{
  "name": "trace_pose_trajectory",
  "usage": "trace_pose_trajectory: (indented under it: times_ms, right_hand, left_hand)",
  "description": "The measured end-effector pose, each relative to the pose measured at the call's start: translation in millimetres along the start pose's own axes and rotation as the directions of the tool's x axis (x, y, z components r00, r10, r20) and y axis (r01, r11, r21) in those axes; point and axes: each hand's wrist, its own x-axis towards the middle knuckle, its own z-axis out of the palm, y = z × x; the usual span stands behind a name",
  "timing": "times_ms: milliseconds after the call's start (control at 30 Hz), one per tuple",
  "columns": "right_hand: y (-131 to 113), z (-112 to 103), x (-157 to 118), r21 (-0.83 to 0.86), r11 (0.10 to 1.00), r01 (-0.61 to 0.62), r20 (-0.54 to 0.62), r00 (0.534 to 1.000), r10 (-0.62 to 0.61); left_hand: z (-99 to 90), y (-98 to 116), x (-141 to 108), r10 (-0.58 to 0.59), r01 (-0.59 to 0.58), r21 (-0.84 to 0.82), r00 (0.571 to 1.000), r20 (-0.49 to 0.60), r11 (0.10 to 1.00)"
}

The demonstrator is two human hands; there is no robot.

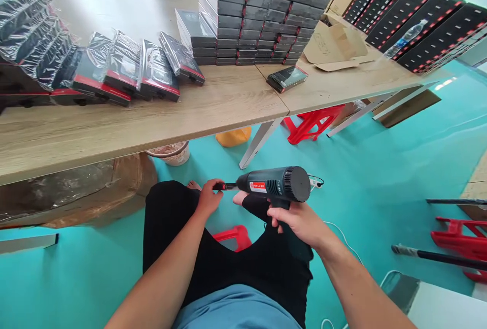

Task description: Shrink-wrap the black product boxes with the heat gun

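My right hand (291,217) grips the handle of a dark heat gun (277,184), with its nozzle pointing left. My left hand (209,199) is closed on a small black box (219,186) with a red mark, held right at the nozzle's tip; most of it is hidden by the fingers. Both hands are above my lap, in front of the table (228,98). On its left side lie several black-and-red boxes in loose clear film (158,70). One dark box (287,78) lies alone near the table's front edge.
A tall stack of black boxes (262,14) stands at the table's back, beside flattened cardboard (335,47). Black cartons and a plastic bottle (407,38) are farther right. Below are a waste basket (173,154), red stools (315,123) and a white cord (344,237) on the floor.
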Motion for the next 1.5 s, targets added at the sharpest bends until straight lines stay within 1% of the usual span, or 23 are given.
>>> trace_pose_trajectory:
  times_ms: [67,100,167,233,267,333,400,467,533,567,667,733,767,833,900,933,1000,1067,1133,1233,1333,1400,1500]
  right_hand:
    - [0,-3,-1,0.059,0.998,-0.014,0.06,0.998,0.011]
    - [1,-5,-1,0.072,0.997,-0.012,0.061,0.998,0.008]
    - [4,-10,-2,0.009,0.999,-0.034,-0.048,0.998,0.034]
    - [8,-17,-3,-0.05,0.993,-0.11,-0.181,0.978,0.099]
    - [10,-20,-4,-0.034,0.989,-0.145,-0.202,0.97,0.135]
    - [13,-24,-7,0.064,0.986,-0.151,-0.135,0.978,0.158]
    - [14,-23,-8,0.13,0.987,-0.095,-0.059,0.993,0.103]
    - [14,-20,-8,0.101,0.994,-0.047,-0.1,0.993,0.057]
    - [13,-17,-7,0.064,0.996,-0.059,-0.156,0.985,0.069]
    - [12,-17,-7,0.073,0.995,-0.075,-0.149,0.985,0.085]
    - [10,-19,-7,0.155,0.985,-0.079,-0.032,0.996,0.085]
    - [8,-20,-6,0.142,0.989,-0.048,-0.059,0.997,0.056]
    - [6,-19,-5,0.121,0.992,-0.039,-0.097,0.994,0.051]
    - [2,-18,-1,0.109,0.994,-0.029,-0.134,0.99,0.043]
    - [-2,-14,3,0.135,0.991,-0.009,-0.069,0.997,0.019]
    - [-4,-12,4,0.146,0.989,0.002,-0.022,1.0,0.001]
    - [-4,-8,5,0.144,0.99,0.015,0.061,0.998,-0.024]
    - [1,-4,1,0.107,0.994,-0.005,0.128,0.992,-0.009]
    - [8,-3,-7,0.048,0.997,-0.053,0.186,0.982,0.043]
    - [18,-6,-26,-0.04,0.988,-0.148,0.226,0.962,0.153]
    - [26,-12,-42,-0.052,0.974,-0.22,0.237,0.945,0.226]
    - [32,-18,-46,0.009,0.969,-0.246,0.225,0.945,0.238]
    - [41,-26,-34,0.169,0.951,-0.259,0.111,0.964,0.242]
  left_hand:
    - [-0.5,1,0,-0.034,0.033,-0.058,0.999,-0.024,0.998]
    - [-0.1,1,1,-0.056,0.052,-0.091,0.998,-0.038,0.994]
    - [1.0,0,2,-0.106,0.096,-0.146,0.993,-0.059,0.985]
    - [1.7,-3,3,-0.152,0.139,-0.186,0.987,-0.053,0.973]
    - [1.7,-4,3,-0.171,0.159,-0.204,0.984,-0.042,0.966]
    - [1.7,-5,4,-0.196,0.183,-0.241,0.98,-0.031,0.953]
    - [1.9,-5,4,-0.207,0.19,-0.273,0.978,-0.032,0.943]
    - [2.3,-4,4,-0.223,0.205,-0.303,0.975,-0.025,0.931]
    - [2.3,-3,3,-0.243,0.228,-0.331,0.97,-0.005,0.916]
    - [2.1,-2,3,-0.246,0.232,-0.344,0.969,0.003,0.91]
    - [1.1,-2,3,-0.225,0.211,-0.399,0.974,0.013,0.892]
    - [0.7,-2,4,-0.276,0.257,-0.477,0.961,0.032,0.841]
    - [0.5,-2,4,-0.329,0.307,-0.523,0.943,0.054,0.795]
    - [0.0,0,4,-0.448,0.422,-0.604,0.886,0.117,0.676]
    - [-1.4,3,5,-0.52,0.489,-0.666,0.836,0.174,0.563]
    - [-2.4,5,5,-0.534,0.5,-0.694,0.823,0.195,0.518]
    - [-5.0,9,5,-0.533,0.497,-0.743,0.816,0.224,0.448]
    - [-8.3,13,5,-0.512,0.492,-0.774,0.82,0.258,0.399]
    - [-11.5,16,4,-0.478,0.49,-0.79,0.829,0.291,0.368]
    - [-15.0,19,3,-0.426,0.481,-0.797,0.848,0.316,0.365]
    - [-16.7,26,1,-0.42,0.503,-0.782,0.84,0.343,0.368]
    - [-17.6,30,-1,-0.413,0.542,-0.772,0.82,0.398,0.332]
    - [-19.1,35,-4,-0.35,0.607,-0.757,0.783,0.515,0.243]
